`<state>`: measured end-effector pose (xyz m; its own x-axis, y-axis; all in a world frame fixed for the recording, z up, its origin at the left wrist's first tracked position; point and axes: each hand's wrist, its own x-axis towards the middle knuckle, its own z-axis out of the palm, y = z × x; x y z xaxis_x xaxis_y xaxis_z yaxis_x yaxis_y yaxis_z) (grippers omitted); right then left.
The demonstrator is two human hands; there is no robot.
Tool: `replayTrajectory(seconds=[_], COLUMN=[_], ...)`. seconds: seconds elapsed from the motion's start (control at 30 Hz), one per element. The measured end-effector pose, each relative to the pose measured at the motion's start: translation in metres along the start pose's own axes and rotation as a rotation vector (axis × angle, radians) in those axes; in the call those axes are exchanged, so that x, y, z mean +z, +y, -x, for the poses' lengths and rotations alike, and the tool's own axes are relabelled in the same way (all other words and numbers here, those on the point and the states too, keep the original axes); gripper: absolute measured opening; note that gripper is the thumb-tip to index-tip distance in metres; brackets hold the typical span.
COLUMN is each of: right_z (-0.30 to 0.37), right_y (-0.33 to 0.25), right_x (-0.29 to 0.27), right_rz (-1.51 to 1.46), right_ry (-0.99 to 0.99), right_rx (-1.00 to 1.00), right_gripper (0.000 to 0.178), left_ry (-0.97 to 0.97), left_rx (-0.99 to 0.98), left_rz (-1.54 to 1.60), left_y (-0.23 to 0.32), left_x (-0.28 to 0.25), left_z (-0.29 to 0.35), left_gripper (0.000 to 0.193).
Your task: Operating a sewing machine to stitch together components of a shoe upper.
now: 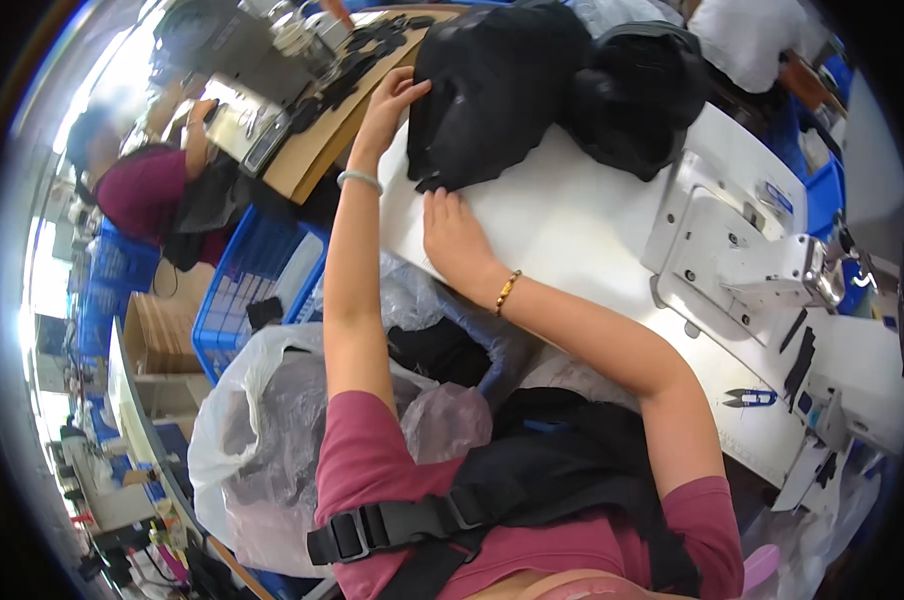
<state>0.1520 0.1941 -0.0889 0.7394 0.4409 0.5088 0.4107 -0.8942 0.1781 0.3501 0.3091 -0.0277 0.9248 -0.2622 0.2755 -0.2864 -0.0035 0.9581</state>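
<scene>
A pile of black fabric pieces [492, 85] lies on the white sewing table [572, 240]. My left hand [390, 100] reaches up to the pile's left edge and touches it, fingers bent over the cloth; a pale bangle sits on that wrist. My right hand [452, 235] rests flat on the table just below the pile's lower edge, fingertips at the fabric, with a beaded bracelet on the wrist. A second heap of black fabric [637, 95] lies to the right of the first.
A white sewing machine [742, 250] stands at the right, blue thread snips [750, 398] near it. Clear plastic bags [272, 440] and a blue crate [242, 280] sit left of the table. Another person in a maroon top [142, 190] works at a neighbouring table holding black pieces [357, 55].
</scene>
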Motion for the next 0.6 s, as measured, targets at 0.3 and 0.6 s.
replayTrajectory(seconds=[0.3,0.6], right_z=[0.054,0.165], right_y=[0.032,0.119], right_x=[-0.029,-0.11], right_rz=[-0.302,-0.495], right_ry=[0.017,-0.115], right_rx=[-0.24,-0.054], right_gripper=[0.028,0.028], left_ry=[0.073,0.007], left_rx=[1.006,0.853], left_rz=[-0.583,-1.698], left_y=[0.124,0.102], left_x=[0.176,0.345], left_z=[-0.019,-0.041], left_gripper=[0.014,0.031])
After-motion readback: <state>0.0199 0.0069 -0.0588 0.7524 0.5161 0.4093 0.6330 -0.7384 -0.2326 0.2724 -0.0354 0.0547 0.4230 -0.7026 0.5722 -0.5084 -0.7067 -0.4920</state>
